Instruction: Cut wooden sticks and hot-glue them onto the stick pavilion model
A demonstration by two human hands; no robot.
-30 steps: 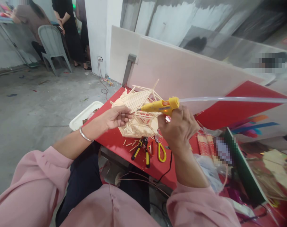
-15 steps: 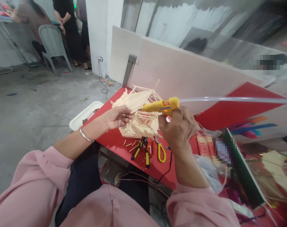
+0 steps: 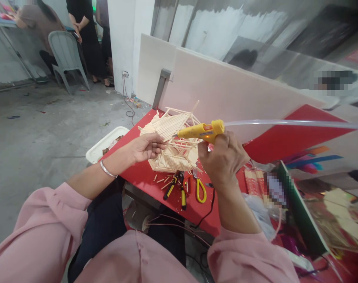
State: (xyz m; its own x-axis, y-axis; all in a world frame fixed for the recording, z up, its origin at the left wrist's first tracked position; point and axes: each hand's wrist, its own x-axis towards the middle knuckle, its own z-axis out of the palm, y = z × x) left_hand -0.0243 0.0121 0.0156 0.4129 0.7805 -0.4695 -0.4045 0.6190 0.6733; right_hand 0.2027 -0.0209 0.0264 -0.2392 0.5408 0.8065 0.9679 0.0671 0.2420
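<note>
My right hand (image 3: 223, 157) is wrapped round a yellow hot glue gun (image 3: 201, 131), with a long clear glue stick (image 3: 270, 124) running out of its back. The nozzle points left, at the lower edge of the slatted roof on a model house of thin wooden sticks (image 3: 174, 124). My left hand (image 3: 149, 146) is closed at that same edge, thumb and fingertips together close to the nozzle; what they pinch is too small to make out. The model stands on a red table (image 3: 143, 173).
Yellow-black pliers (image 3: 183, 198), yellow-handled scissors (image 3: 201, 190) and stick offcuts (image 3: 160, 181) lie before the model. Right are packaged sticks (image 3: 251, 182) and a green-sided box (image 3: 302, 212). White boards (image 3: 220, 86) lean behind. A pale tray (image 3: 93, 153) sits left; people (image 3: 84, 43) are far left.
Both hands, the glue gun and the model keep almost the same place. Only a slight shift of the camera shows at the right side.
</note>
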